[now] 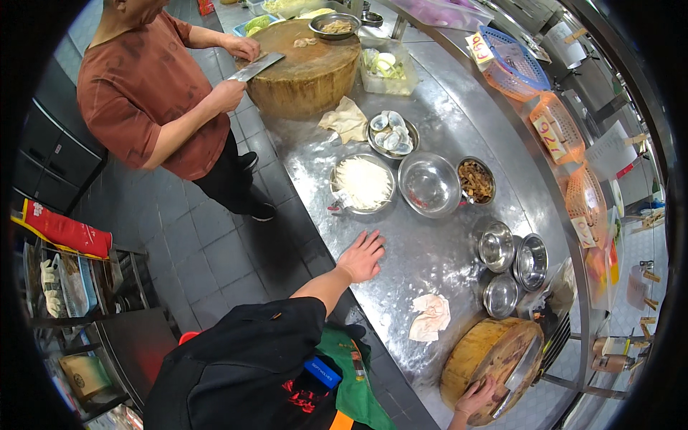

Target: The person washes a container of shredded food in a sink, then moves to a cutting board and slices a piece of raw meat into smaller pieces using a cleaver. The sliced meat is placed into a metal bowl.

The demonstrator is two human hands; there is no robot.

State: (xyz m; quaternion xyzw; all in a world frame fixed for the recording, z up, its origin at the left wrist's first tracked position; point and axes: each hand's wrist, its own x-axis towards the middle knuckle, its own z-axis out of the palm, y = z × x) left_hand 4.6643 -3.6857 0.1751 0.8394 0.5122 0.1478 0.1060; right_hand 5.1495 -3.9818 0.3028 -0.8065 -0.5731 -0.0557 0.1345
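My left hand (362, 257) rests palm down with fingers apart at the near edge of the steel worktop (376, 290), just below a bowl of white shredded food (362, 183). Beside that bowl are an empty steel bowl (429, 184), a bowl of shells (392, 135) and a bowl of brown pieces (475, 180). At the lower right, my right hand (477, 396) lies on a round wooden chopping block (486, 360), fingers spread, close to a cleaver (520, 371) lying on the block. A crumpled cloth (430, 318) lies between my hands.
Across the corner a co-worker (156, 97) holds a cleaver (258, 66) at a larger chopping block (301, 70). Several small steel bowls (496, 246) stand near my block. A plastic tub of vegetables (387, 67) and a beige cloth (345, 120) sit farther back. Baskets (556, 129) line the shelf.
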